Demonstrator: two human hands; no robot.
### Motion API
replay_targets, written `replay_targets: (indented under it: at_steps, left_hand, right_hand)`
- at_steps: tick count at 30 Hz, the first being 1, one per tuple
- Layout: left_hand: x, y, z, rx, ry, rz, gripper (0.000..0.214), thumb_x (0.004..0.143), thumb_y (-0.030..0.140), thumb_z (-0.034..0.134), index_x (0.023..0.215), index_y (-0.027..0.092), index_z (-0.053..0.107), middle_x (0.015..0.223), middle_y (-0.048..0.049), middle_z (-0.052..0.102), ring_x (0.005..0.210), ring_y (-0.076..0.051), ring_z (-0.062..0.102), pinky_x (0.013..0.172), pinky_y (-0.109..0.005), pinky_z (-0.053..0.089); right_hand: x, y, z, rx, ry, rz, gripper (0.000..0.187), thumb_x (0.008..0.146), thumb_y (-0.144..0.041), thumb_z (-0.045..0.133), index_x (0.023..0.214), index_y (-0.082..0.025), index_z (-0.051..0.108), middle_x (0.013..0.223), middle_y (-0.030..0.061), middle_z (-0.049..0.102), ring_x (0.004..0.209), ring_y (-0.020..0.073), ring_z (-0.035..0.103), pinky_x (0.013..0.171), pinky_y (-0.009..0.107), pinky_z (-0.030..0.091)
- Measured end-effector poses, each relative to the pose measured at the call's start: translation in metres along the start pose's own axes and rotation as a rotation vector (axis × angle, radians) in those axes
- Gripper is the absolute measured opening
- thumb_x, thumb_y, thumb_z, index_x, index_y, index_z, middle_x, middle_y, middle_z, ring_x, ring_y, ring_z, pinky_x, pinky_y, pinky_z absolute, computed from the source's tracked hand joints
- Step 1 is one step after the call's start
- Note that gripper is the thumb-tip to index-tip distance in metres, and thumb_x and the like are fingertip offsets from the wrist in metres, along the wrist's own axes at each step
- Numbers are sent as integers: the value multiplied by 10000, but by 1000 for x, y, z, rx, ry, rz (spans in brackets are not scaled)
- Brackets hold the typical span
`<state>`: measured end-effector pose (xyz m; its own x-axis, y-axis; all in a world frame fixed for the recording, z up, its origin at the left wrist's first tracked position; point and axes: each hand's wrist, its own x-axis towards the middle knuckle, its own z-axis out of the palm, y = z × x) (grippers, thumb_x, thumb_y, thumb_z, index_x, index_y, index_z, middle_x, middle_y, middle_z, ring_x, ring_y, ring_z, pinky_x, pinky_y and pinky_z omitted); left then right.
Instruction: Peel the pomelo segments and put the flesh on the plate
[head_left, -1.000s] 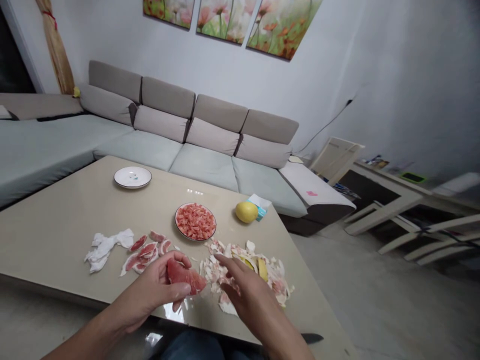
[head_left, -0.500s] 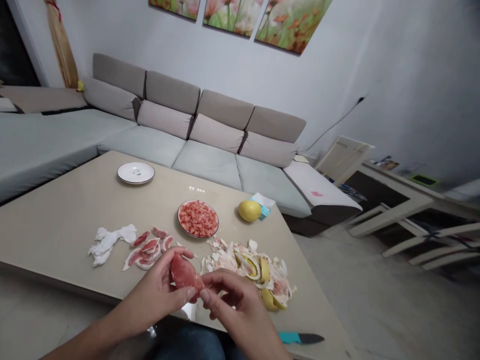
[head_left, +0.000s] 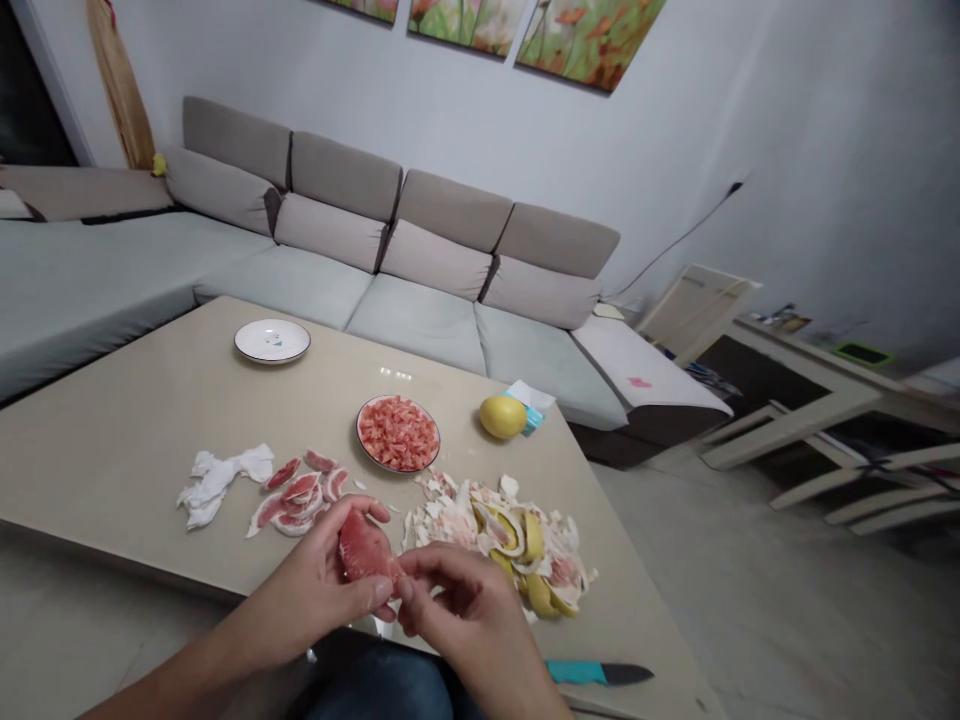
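Observation:
A red pomelo segment (head_left: 364, 547) rests in my left hand (head_left: 307, 590), thumb in front and fingers curled behind it. At the segment's lower right end, the thumb and forefinger of my right hand (head_left: 469, 605) are pinched together on the flesh. Beyond my left hand lie several unpeeled pomelo segments (head_left: 300, 492) with white skin. A heap of pomelo peel (head_left: 499, 540), yellow rind and white membrane, spreads past my right hand. Farther back, a plate (head_left: 361, 452) carries small pieces of pomelo flesh (head_left: 399, 432).
A knife (head_left: 600, 672) with a teal handle lies by the table's near right edge. A whole yellow fruit (head_left: 502, 417) sits against a tissue pack (head_left: 534, 412). Crumpled white tissue (head_left: 217, 485) lies left, a white plate (head_left: 271, 341) at the back. A sofa (head_left: 420, 315) stands behind the table.
The view has shifted slightly. Both hands stay together on the pomelo segment, and the right fingertips have moved a little along its lower end.

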<state>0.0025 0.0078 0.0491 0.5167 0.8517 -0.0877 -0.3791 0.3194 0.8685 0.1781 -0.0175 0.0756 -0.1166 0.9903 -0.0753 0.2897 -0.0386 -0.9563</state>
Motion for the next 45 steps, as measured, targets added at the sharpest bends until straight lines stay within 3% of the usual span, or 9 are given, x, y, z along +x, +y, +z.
replay_targets:
  at_steps: [10, 17, 21, 26, 30, 33, 38, 41, 45]
  left_hand:
    - [6, 1, -9, -122, -75, -115, 495, 757, 251, 757, 1174, 210, 494, 942, -49, 650, 759, -167, 654, 733, -333, 520]
    - [12, -9, -23, -238, 34, -151, 375, 815, 160, 702, 1148, 207, 536, 907, -38, 651, 806, -158, 653, 778, -337, 552]
    - [17, -16, -30, -304, 133, -137, 283, 843, 141, 666, 1107, 179, 571, 923, -58, 672, 860, -164, 665, 887, -364, 534]
    - [21, -23, -33, -318, 254, -135, 348, 797, 108, 713, 1112, 176, 584, 961, -63, 701, 903, -169, 680, 926, -354, 522]
    - [22, -23, -30, -315, 269, -130, 341, 806, 153, 716, 1114, 176, 573, 944, -62, 712, 844, -163, 686, 849, -345, 554]
    - [24, -21, -28, -288, 263, -132, 341, 825, 175, 702, 1131, 182, 550, 938, -59, 704, 805, -154, 679, 767, -322, 568]
    - [29, -22, -23, -274, 244, -151, 241, 825, 204, 703, 1021, 172, 566, 886, -43, 670, 751, -133, 656, 689, -269, 549]
    - [29, -22, -16, -205, 238, -125, 262, 797, 255, 729, 989, 177, 569, 904, -45, 654, 792, -158, 641, 695, -289, 542]
    - [23, -20, -7, 18, 266, 24, 346, 719, 309, 787, 959, 205, 560, 833, -13, 639, 756, -171, 606, 643, -270, 507]
  right_hand:
    - [22, 20, -7, 521, -187, 250, 408, 707, -512, 763, 731, -110, 694, 551, 20, 631, 457, 93, 572, 460, 198, 499]
    - [43, 33, -5, 601, -247, 264, 368, 774, -481, 698, 714, -121, 651, 687, 35, 647, 482, 70, 561, 487, 186, 499]
    - [85, 62, -14, 185, 22, 91, 399, 787, -532, 631, 824, -141, 701, 785, 64, 687, 589, 139, 623, 556, 272, 538]
    - [162, 94, -32, -17, 335, -30, 358, 698, -493, 682, 801, -151, 713, 797, 83, 706, 739, 225, 638, 727, 367, 527]
    - [189, 93, -38, -105, 417, -101, 268, 704, -392, 682, 834, -160, 720, 970, 116, 702, 869, 246, 623, 870, 404, 478]
    - [173, 82, -36, -115, 365, -136, 277, 761, -379, 649, 919, -161, 715, 1049, 119, 678, 899, 225, 610, 842, 358, 491]
    - [103, 50, -28, -49, 31, -78, 343, 863, -469, 573, 871, -157, 715, 678, 20, 654, 564, 136, 577, 481, 224, 454]
    - [66, 30, -23, 11, -180, -25, 323, 881, -459, 581, 955, -171, 708, 755, 20, 666, 594, 116, 566, 512, 212, 436]
    - [44, 17, -17, -93, -166, -67, 254, 797, -407, 712, 927, -188, 720, 827, 28, 687, 692, 138, 569, 589, 229, 435]
